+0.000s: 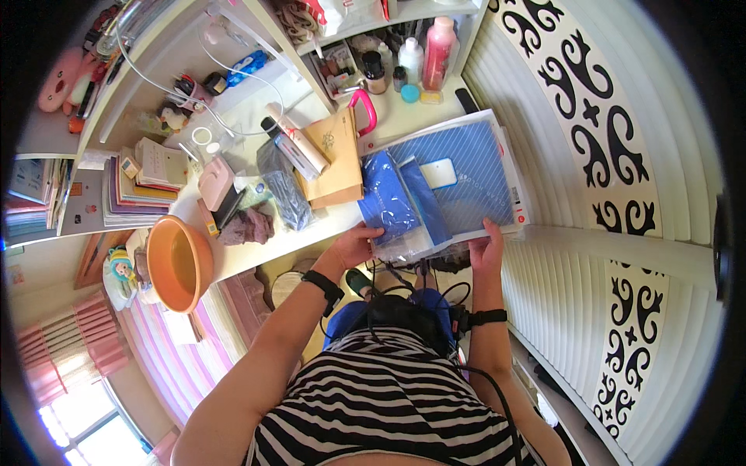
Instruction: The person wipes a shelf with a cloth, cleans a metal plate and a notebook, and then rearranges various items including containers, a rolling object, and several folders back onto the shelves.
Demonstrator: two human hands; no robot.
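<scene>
A flat blue package (pixel 486 167) with pale diagonal stripes and white edges lies at the right of the desk, its near edge toward me. On top of it sit a glossy blue plastic packet (pixel 386 198), a narrower blue piece and a small white card (pixel 439 174). My left hand (pixel 357 245) is closed on the near left corner, thumb over the plastic packet. My right hand (pixel 487 247) grips the near right edge of the striped package, thumb on top and other fingers mostly hidden below.
Left of the stack lie a brown envelope (pixel 334 159) and a dark plastic-wrapped bundle (pixel 284 186). An orange basin (pixel 180 264) stands at the desk's left end, near stacked books (pixel 140 182). Bottles (pixel 439 54) line the back. A white slatted panel (pixel 544 147) rises close on the right.
</scene>
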